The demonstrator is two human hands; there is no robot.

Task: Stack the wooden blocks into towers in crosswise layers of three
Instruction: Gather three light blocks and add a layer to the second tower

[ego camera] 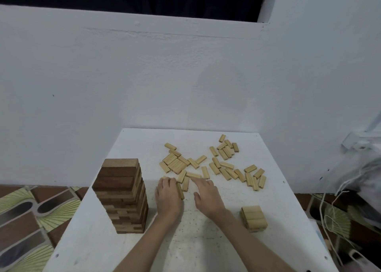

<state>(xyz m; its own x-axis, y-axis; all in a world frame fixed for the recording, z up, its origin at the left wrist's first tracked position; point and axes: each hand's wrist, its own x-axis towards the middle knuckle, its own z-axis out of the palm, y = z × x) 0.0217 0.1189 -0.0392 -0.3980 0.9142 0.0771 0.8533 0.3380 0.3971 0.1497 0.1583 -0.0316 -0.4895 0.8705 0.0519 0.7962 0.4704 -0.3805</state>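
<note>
Several loose pale wooden blocks (214, 164) lie scattered over the far half of the white table (206, 240). A tall tower of darker wood (121, 195) stands at the left. A short pale stack (254, 218), about two layers high, sits at the right. My left hand (168, 197) lies palm down with its fingers curled over blocks, one block (180, 191) pressed along its right side. My right hand (206, 195) reaches forward, fingers fairly straight, fingertips touching a block (193, 175) at the near edge of the scatter.
A white wall rises right behind the table. Patterned floor tiles (31, 220) show to the left. A plastic bag with white cords (354, 181) lies off the right edge. Bare tabletop runs between the tall tower and the short stack.
</note>
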